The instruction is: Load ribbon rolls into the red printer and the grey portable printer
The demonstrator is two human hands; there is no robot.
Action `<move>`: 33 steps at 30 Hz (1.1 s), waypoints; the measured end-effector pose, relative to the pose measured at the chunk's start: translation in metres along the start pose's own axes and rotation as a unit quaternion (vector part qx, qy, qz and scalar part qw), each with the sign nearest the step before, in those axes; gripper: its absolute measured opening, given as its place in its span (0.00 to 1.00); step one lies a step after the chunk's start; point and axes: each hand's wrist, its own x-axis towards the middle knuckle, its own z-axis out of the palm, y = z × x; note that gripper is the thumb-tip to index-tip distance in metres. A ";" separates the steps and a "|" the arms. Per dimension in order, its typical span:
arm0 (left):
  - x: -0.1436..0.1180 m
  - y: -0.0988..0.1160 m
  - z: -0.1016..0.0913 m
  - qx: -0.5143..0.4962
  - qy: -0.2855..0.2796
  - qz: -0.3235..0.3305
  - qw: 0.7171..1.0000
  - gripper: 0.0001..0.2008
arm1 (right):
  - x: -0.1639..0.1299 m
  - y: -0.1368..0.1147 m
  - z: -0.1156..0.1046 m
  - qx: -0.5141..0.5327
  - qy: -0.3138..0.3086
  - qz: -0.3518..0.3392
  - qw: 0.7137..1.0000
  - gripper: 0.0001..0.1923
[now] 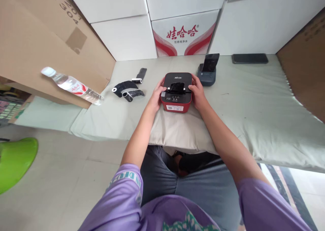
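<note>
My left hand (155, 95) was pressed against the left side of the red printer (177, 92) and my right hand (196, 92) against its right side, so my grip was clamped on it from both flanks, fingers curled over the black lid's edges. The printer sat on the pale cloth-covered desk (254, 102), near the front edge and straight ahead of me, with a black roll (177, 87) showing in the slot on top and a white label on its red front. Just beyond my right hand stood a smaller blue printer (207, 77) with a black strip rising from it, close to but apart from the red one. Left of my left hand lay three black ribbon rolls (127, 88) scattered on the cloth. Farther left, a water bottle (72, 86) rested tilted against a cardboard box (38, 48). A dark phone (250, 58) lay flat at the back right, near the stacked white cartons (185, 38).
</note>
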 end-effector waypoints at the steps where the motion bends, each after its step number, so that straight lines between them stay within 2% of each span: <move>1: -0.001 0.001 0.002 -0.017 0.004 -0.003 1.000 0.34 | -0.001 -0.001 0.000 -0.003 0.001 0.001 1.000 0.37; 9: 0.001 -0.005 0.005 -0.042 0.020 0.011 0.999 0.33 | -0.003 -0.008 0.002 -0.020 0.023 0.015 0.999 0.36; 13: -0.019 -0.013 0.008 -0.016 0.067 0.052 0.996 0.30 | -0.040 -0.022 0.005 -0.061 0.066 0.084 0.992 0.38; 15: -0.032 -0.016 0.010 -0.004 0.053 0.050 0.997 0.31 | -0.066 -0.030 0.007 -0.111 0.002 0.046 0.993 0.46; 16: -0.037 -0.017 0.011 0.002 0.039 0.042 0.998 0.32 | -0.077 -0.033 0.009 -0.161 -0.033 0.016 0.986 0.53; 17: -0.040 -0.017 0.011 0.008 0.028 0.036 0.999 0.32 | -0.083 -0.036 0.011 -0.212 -0.053 -0.013 0.976 0.59; 18: -0.038 -0.016 0.012 0.012 0.024 0.034 0.999 0.32 | -0.085 -0.039 0.013 -0.237 -0.046 -0.042 0.970 0.59; 21: -0.011 -0.007 0.016 0.011 0.048 0.064 0.997 0.32 | -0.056 -0.043 0.021 -0.244 -0.037 -0.077 0.966 0.56; 24: 0.044 0.006 0.018 0.002 0.106 0.125 0.986 0.29 | 0.007 -0.039 0.030 -0.227 -0.055 -0.100 0.967 0.58; 26: 0.083 0.011 0.018 -0.002 0.120 0.143 0.982 0.28 | 0.048 -0.031 0.034 -0.213 -0.064 -0.118 0.968 0.57; 29: 0.124 0.009 0.017 -0.005 0.125 0.134 0.983 0.26 | 0.087 -0.013 0.033 -0.182 -0.050 -0.112 0.976 0.60; 33: 0.140 -0.010 0.015 -0.027 0.143 0.075 0.986 0.29 | 0.100 0.012 0.019 -0.182 -0.031 -0.075 0.980 0.61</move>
